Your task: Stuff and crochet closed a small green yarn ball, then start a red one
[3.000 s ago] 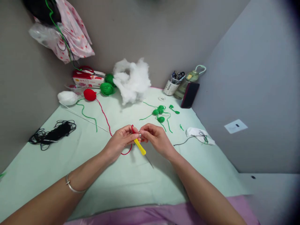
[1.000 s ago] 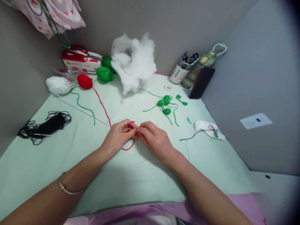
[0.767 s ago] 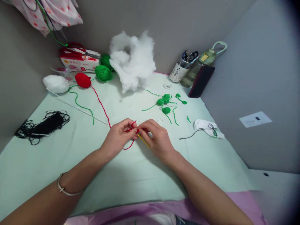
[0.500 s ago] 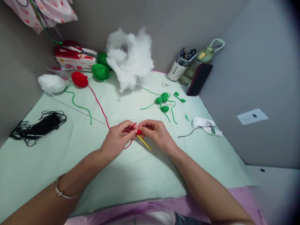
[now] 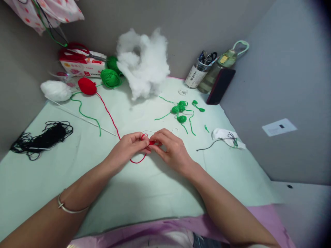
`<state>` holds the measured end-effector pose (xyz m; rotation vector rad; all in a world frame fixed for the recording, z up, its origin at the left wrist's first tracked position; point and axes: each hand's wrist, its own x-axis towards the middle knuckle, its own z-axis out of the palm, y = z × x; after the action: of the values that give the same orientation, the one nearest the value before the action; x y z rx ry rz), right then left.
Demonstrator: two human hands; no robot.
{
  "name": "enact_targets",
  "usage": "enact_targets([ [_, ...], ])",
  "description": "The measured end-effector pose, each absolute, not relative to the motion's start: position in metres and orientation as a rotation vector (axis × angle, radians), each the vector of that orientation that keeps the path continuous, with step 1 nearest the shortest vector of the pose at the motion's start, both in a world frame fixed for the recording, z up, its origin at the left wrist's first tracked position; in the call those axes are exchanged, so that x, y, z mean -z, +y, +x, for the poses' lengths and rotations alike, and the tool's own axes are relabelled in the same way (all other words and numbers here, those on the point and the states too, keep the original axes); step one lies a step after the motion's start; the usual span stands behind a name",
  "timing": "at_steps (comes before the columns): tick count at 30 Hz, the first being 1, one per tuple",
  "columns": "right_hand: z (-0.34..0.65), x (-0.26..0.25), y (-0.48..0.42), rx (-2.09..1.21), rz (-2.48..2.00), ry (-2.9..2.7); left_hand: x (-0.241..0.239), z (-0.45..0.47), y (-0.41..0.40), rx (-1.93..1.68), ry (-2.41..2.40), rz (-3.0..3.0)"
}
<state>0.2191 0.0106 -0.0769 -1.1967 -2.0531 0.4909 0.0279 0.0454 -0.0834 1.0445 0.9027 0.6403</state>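
A small red crochet piece (image 5: 152, 142) is pinched between my two hands above the middle of the table. My left hand (image 5: 131, 148) is closed on its left side, with a loop of red yarn (image 5: 138, 162) hanging below the fingers. My right hand (image 5: 169, 150) grips the other side, fingertips almost touching those of the left. From the left hand, a red strand leads back to the red yarn ball (image 5: 87, 86). No crochet hook shows now. Several small green crochet pieces (image 5: 182, 119) with loose tails lie beyond my right hand.
White stuffing (image 5: 144, 65) and green yarn balls (image 5: 111, 78) stand at the back. Black yarn (image 5: 49, 137) lies left, below white yarn (image 5: 56, 91). Scissors (image 5: 90, 55) rest on a tissue pack (image 5: 82, 65). A pen cup (image 5: 198, 74), bottle (image 5: 216, 70) and phone (image 5: 221, 86) stand back right.
The yellow crochet hook that stuck out below the red piece has gone from sight. My right hand has turned over the piece, and the red yarn loop hangs slightly farther left.
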Motion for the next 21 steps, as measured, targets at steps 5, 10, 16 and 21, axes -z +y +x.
enact_targets([
  [5, 0.218, 0.078, 0.010, -0.359, -1.172, -2.076, 0.083, 0.030, 0.047, -0.660, 0.851, 0.950],
  [10, 0.217, 0.076, 0.008, -0.292, -1.167, -2.072, 0.083, 0.029, 0.046, -0.674, 0.869, 0.906],
  [16, 0.216, 0.069, 0.009, -0.656, -1.273, -1.890, 0.084, 0.029, 0.047, -0.653, 0.868, 0.918],
  [21, 0.217, 0.065, 0.014, -1.119, -1.392, -1.560, 0.086, 0.031, 0.046, -0.658, 0.903, 0.957],
])
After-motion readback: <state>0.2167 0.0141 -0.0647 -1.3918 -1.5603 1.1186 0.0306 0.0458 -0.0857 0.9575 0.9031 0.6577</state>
